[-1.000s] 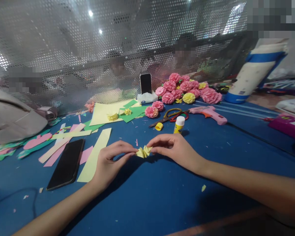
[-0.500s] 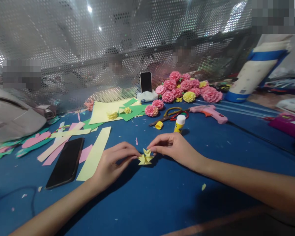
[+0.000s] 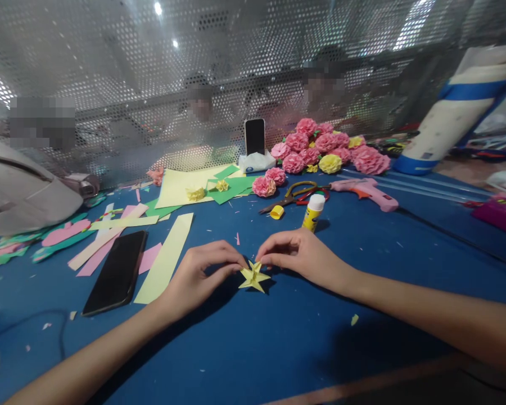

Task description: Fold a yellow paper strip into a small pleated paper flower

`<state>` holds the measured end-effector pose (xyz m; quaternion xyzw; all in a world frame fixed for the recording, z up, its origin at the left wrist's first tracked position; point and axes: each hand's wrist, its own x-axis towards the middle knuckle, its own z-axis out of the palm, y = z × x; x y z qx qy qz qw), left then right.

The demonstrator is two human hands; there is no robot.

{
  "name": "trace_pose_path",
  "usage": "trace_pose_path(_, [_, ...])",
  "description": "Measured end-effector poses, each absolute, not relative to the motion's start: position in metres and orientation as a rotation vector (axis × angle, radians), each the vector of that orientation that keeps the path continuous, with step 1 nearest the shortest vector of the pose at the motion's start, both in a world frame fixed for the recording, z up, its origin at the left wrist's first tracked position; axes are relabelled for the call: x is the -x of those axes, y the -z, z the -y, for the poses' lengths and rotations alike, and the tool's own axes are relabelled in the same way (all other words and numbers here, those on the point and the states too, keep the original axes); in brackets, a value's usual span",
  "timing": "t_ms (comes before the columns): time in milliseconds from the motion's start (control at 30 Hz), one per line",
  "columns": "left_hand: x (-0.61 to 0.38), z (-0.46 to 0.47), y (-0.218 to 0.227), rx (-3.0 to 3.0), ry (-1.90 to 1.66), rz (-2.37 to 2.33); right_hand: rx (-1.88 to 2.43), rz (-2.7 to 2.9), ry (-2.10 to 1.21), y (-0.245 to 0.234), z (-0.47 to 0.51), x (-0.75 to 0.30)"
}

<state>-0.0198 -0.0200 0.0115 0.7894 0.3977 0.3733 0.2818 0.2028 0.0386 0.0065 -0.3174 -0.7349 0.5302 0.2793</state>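
A small yellow paper flower (image 3: 254,277) with pointed petals is held just over the blue table, its petals spread like a star. My left hand (image 3: 206,270) pinches its upper left petal between thumb and fingers. From the other side, my right hand (image 3: 297,256) grips the upper right petal the same way. An uncapped glue stick (image 3: 312,214) stands upright right behind my right hand, and its yellow cap (image 3: 277,212) lies to the left of it. A long pale yellow paper strip (image 3: 165,261) rests left of my left hand.
A black phone (image 3: 116,273) and paper strips lie at left. Scissors (image 3: 295,194), a pink glue gun (image 3: 365,191) with a cable and a heap of pink paper flowers (image 3: 307,149) are farther back. A white bottle (image 3: 451,118) stands at right, a perforated metal screen (image 3: 152,101) behind.
The yellow paper flower has tipped, so its petals now face me more as an open star. Both hands still hold it, and the view has shifted slightly.
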Motion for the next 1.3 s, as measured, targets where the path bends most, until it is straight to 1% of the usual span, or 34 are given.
trace_pose_path(567, [0.0276, 0.0101, -0.008, -1.736, -0.847, -0.984, 0.794, 1.96, -1.597, -0.0054, -0.0396, -0.2021])
trace_pose_path(933, [0.028, 0.0116, -0.0075, -1.792, -0.877, -1.002, 0.79, 1.952, -1.601, -0.0024, -0.0409, -0.2029])
trace_pose_path(1300, [0.0238, 0.0181, -0.0155, -1.989, -0.852, -0.998, 0.757, 2.001, -1.6, -0.0037, -0.0382, -0.2023])
